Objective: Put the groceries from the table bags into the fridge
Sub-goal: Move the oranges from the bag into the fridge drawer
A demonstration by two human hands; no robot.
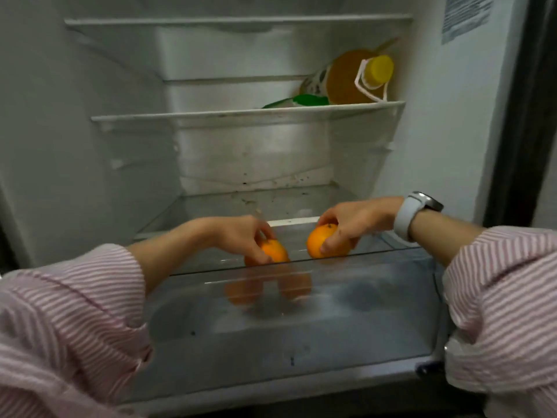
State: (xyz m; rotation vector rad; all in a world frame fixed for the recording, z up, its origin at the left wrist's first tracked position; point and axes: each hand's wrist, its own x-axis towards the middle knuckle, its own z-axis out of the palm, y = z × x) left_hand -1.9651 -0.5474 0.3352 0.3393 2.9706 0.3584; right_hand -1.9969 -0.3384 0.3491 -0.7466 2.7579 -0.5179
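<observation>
Inside the open fridge [446,140], the left hand [241,236] curls its fingers around one orange [272,251] over the clear drawer [301,327]. The right hand [352,224] grips another orange [316,244] just beside it

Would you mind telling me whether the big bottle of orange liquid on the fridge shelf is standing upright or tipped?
Tipped. The bottle leans, its yellow cap pointing toward the front right.
</observation>
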